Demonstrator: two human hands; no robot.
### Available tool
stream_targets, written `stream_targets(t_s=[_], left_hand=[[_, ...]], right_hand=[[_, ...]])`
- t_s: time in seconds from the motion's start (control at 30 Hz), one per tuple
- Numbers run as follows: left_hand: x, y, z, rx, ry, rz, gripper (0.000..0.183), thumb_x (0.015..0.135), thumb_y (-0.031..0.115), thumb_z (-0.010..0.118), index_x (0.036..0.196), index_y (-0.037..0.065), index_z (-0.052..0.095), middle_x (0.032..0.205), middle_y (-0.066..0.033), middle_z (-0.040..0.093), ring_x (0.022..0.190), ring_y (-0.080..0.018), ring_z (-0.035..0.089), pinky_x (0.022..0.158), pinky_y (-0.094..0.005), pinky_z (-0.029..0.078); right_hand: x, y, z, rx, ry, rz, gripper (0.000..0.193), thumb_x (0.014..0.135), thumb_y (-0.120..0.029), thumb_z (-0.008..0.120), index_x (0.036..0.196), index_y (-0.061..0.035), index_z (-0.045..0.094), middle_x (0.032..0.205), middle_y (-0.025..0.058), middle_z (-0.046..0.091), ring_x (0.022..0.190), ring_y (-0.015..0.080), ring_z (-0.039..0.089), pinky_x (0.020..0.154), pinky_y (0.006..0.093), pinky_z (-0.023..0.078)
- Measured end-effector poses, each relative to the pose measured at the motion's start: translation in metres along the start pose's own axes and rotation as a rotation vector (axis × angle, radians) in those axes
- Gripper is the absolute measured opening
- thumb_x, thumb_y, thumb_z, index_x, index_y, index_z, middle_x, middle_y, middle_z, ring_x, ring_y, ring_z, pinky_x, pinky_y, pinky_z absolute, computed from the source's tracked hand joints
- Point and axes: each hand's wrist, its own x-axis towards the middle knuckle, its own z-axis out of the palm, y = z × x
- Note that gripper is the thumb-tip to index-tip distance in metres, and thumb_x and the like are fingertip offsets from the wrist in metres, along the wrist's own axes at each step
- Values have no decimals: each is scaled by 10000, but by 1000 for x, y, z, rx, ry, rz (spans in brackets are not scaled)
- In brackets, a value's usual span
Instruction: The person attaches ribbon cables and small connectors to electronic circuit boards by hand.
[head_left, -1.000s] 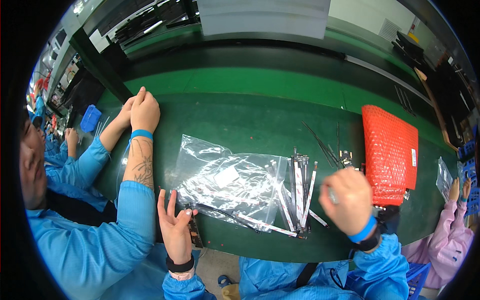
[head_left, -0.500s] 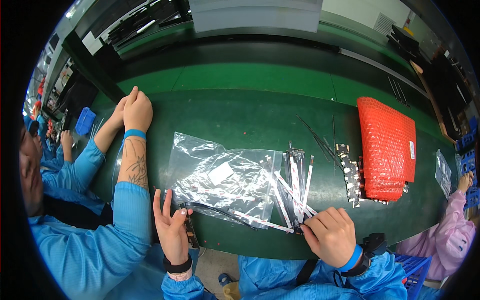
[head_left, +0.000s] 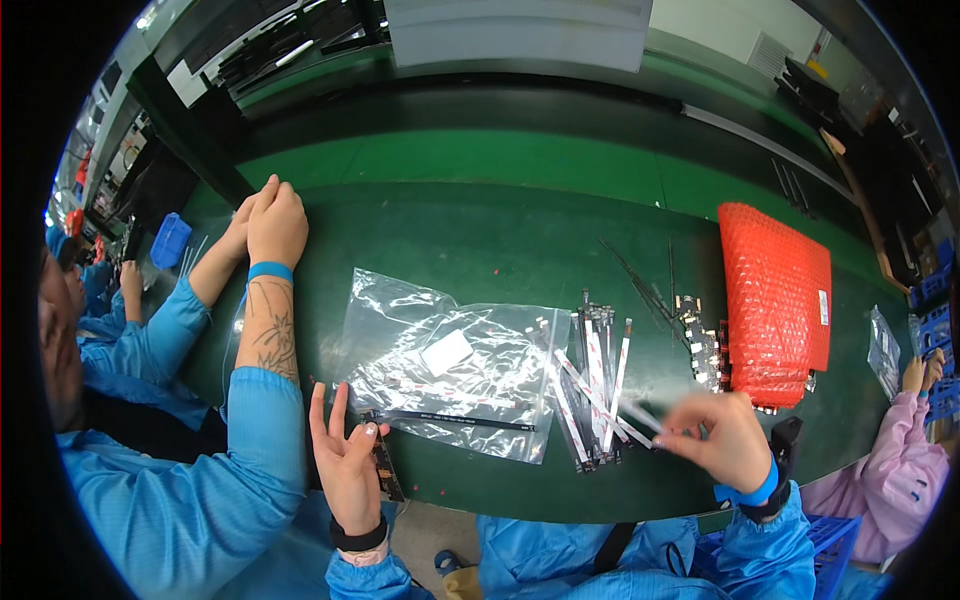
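Right hand (head_left: 715, 440) has moved right, pinching blurry pale strip (head_left: 643, 414). Left hand (head_left: 348, 475) pinches circuit board (head_left: 387, 471) at table (head_left: 450, 235) edge; black flat cable (head_left: 460, 419) lies across clear bag (head_left: 400, 300). Board might fall if pinch slips; swinging strip might knock cable pile (head_left: 597, 370).

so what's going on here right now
The person's left hand holds a dark circuit board at the edge of the green table, with a black flat cable stretching from it over a clear plastic bag. The right hand pinches a blurred pale strip beside a loose pile of white and black strips. A red bubble-wrap package lies farther right.
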Motion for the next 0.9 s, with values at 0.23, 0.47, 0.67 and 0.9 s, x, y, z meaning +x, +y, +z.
stream_targets(t_s=[0.23, 0.47, 0.67, 0.9], left_hand=[[1, -2, 0, -3, -28, -7, 715, 770, -92, 507, 1376, 31, 148, 1371, -220, 252, 765, -114, 528, 778, -302, 474], [0, -2, -3, 39, -37, 14, 660, 789, -72, 493, 1370, 26, 194, 1345, -221, 315, 939, -156, 510, 796, -284, 446], [3, 0, -3, -34, -47, -22, 723, 769, -104, 500, 1380, 43, 144, 1362, -215, 268, 818, -136, 530, 781, -310, 469], [-10, 10, 20, -121, -91, -26, 728, 768, -109, 508, 1382, 52, 149, 1362, -223, 273, 918, -188, 530, 770, -306, 472]], right_hand=[[39, 3, 39, 64, 223, 3, 208, 643, -122, 737, 775, -19, 615, 641, 57, 571, 549, 166, 539, 510, 290, 431], [66, -23, 80, -94, 299, -512, 151, 624, -64, 708, 768, -56, 664, 748, 45, 540, 735, 222, 512, 648, 320, 437], [80, -32, 96, -128, 197, -532, 291, 639, -26, 661, 927, -59, 631, 778, 67, 530, 758, 251, 510, 671, 346, 446], [77, -44, 96, -115, 131, -445, 126, 689, -30, 616, 790, -34, 540, 771, 111, 528, 801, 294, 534, 671, 384, 454]])
